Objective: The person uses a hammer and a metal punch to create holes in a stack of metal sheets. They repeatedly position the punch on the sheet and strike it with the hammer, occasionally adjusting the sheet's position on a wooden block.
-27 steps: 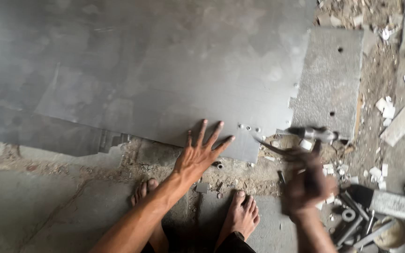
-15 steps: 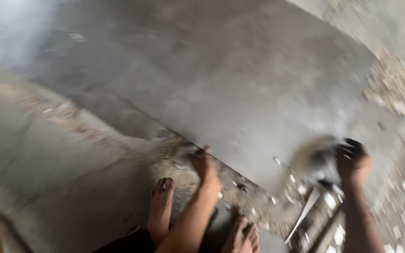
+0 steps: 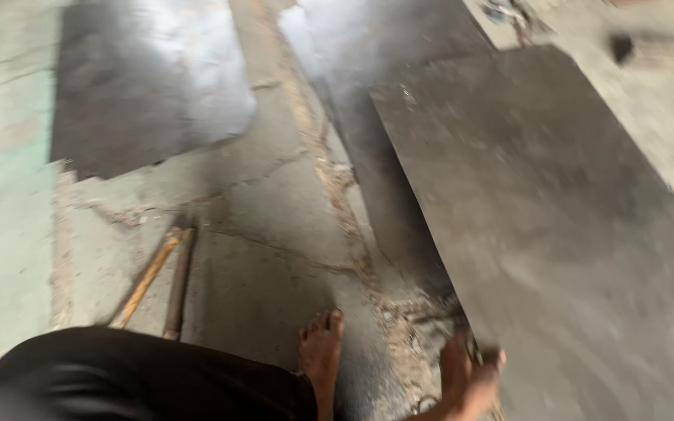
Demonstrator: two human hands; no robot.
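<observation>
My left hand is at the bottom of the view, on the near corner of a large grey metal sheet that lies on the floor to the right. Its fingers look curled over the sheet's edge, though the hand is blurred. My bare foot rests on the cracked concrete just left of the hand. My black-clad knee fills the bottom left. My right hand is out of view.
A second metal sheet lies at the top left, and a third runs along the big sheet's far left side. Two thin sticks lie on the concrete floor near my knee. Rubble sits by the sheet's corner.
The view has swung left and away from the scrap pile. My right hand and its tool have left the frame. My left hand went from lying flat to holding the sheet's edge.
</observation>
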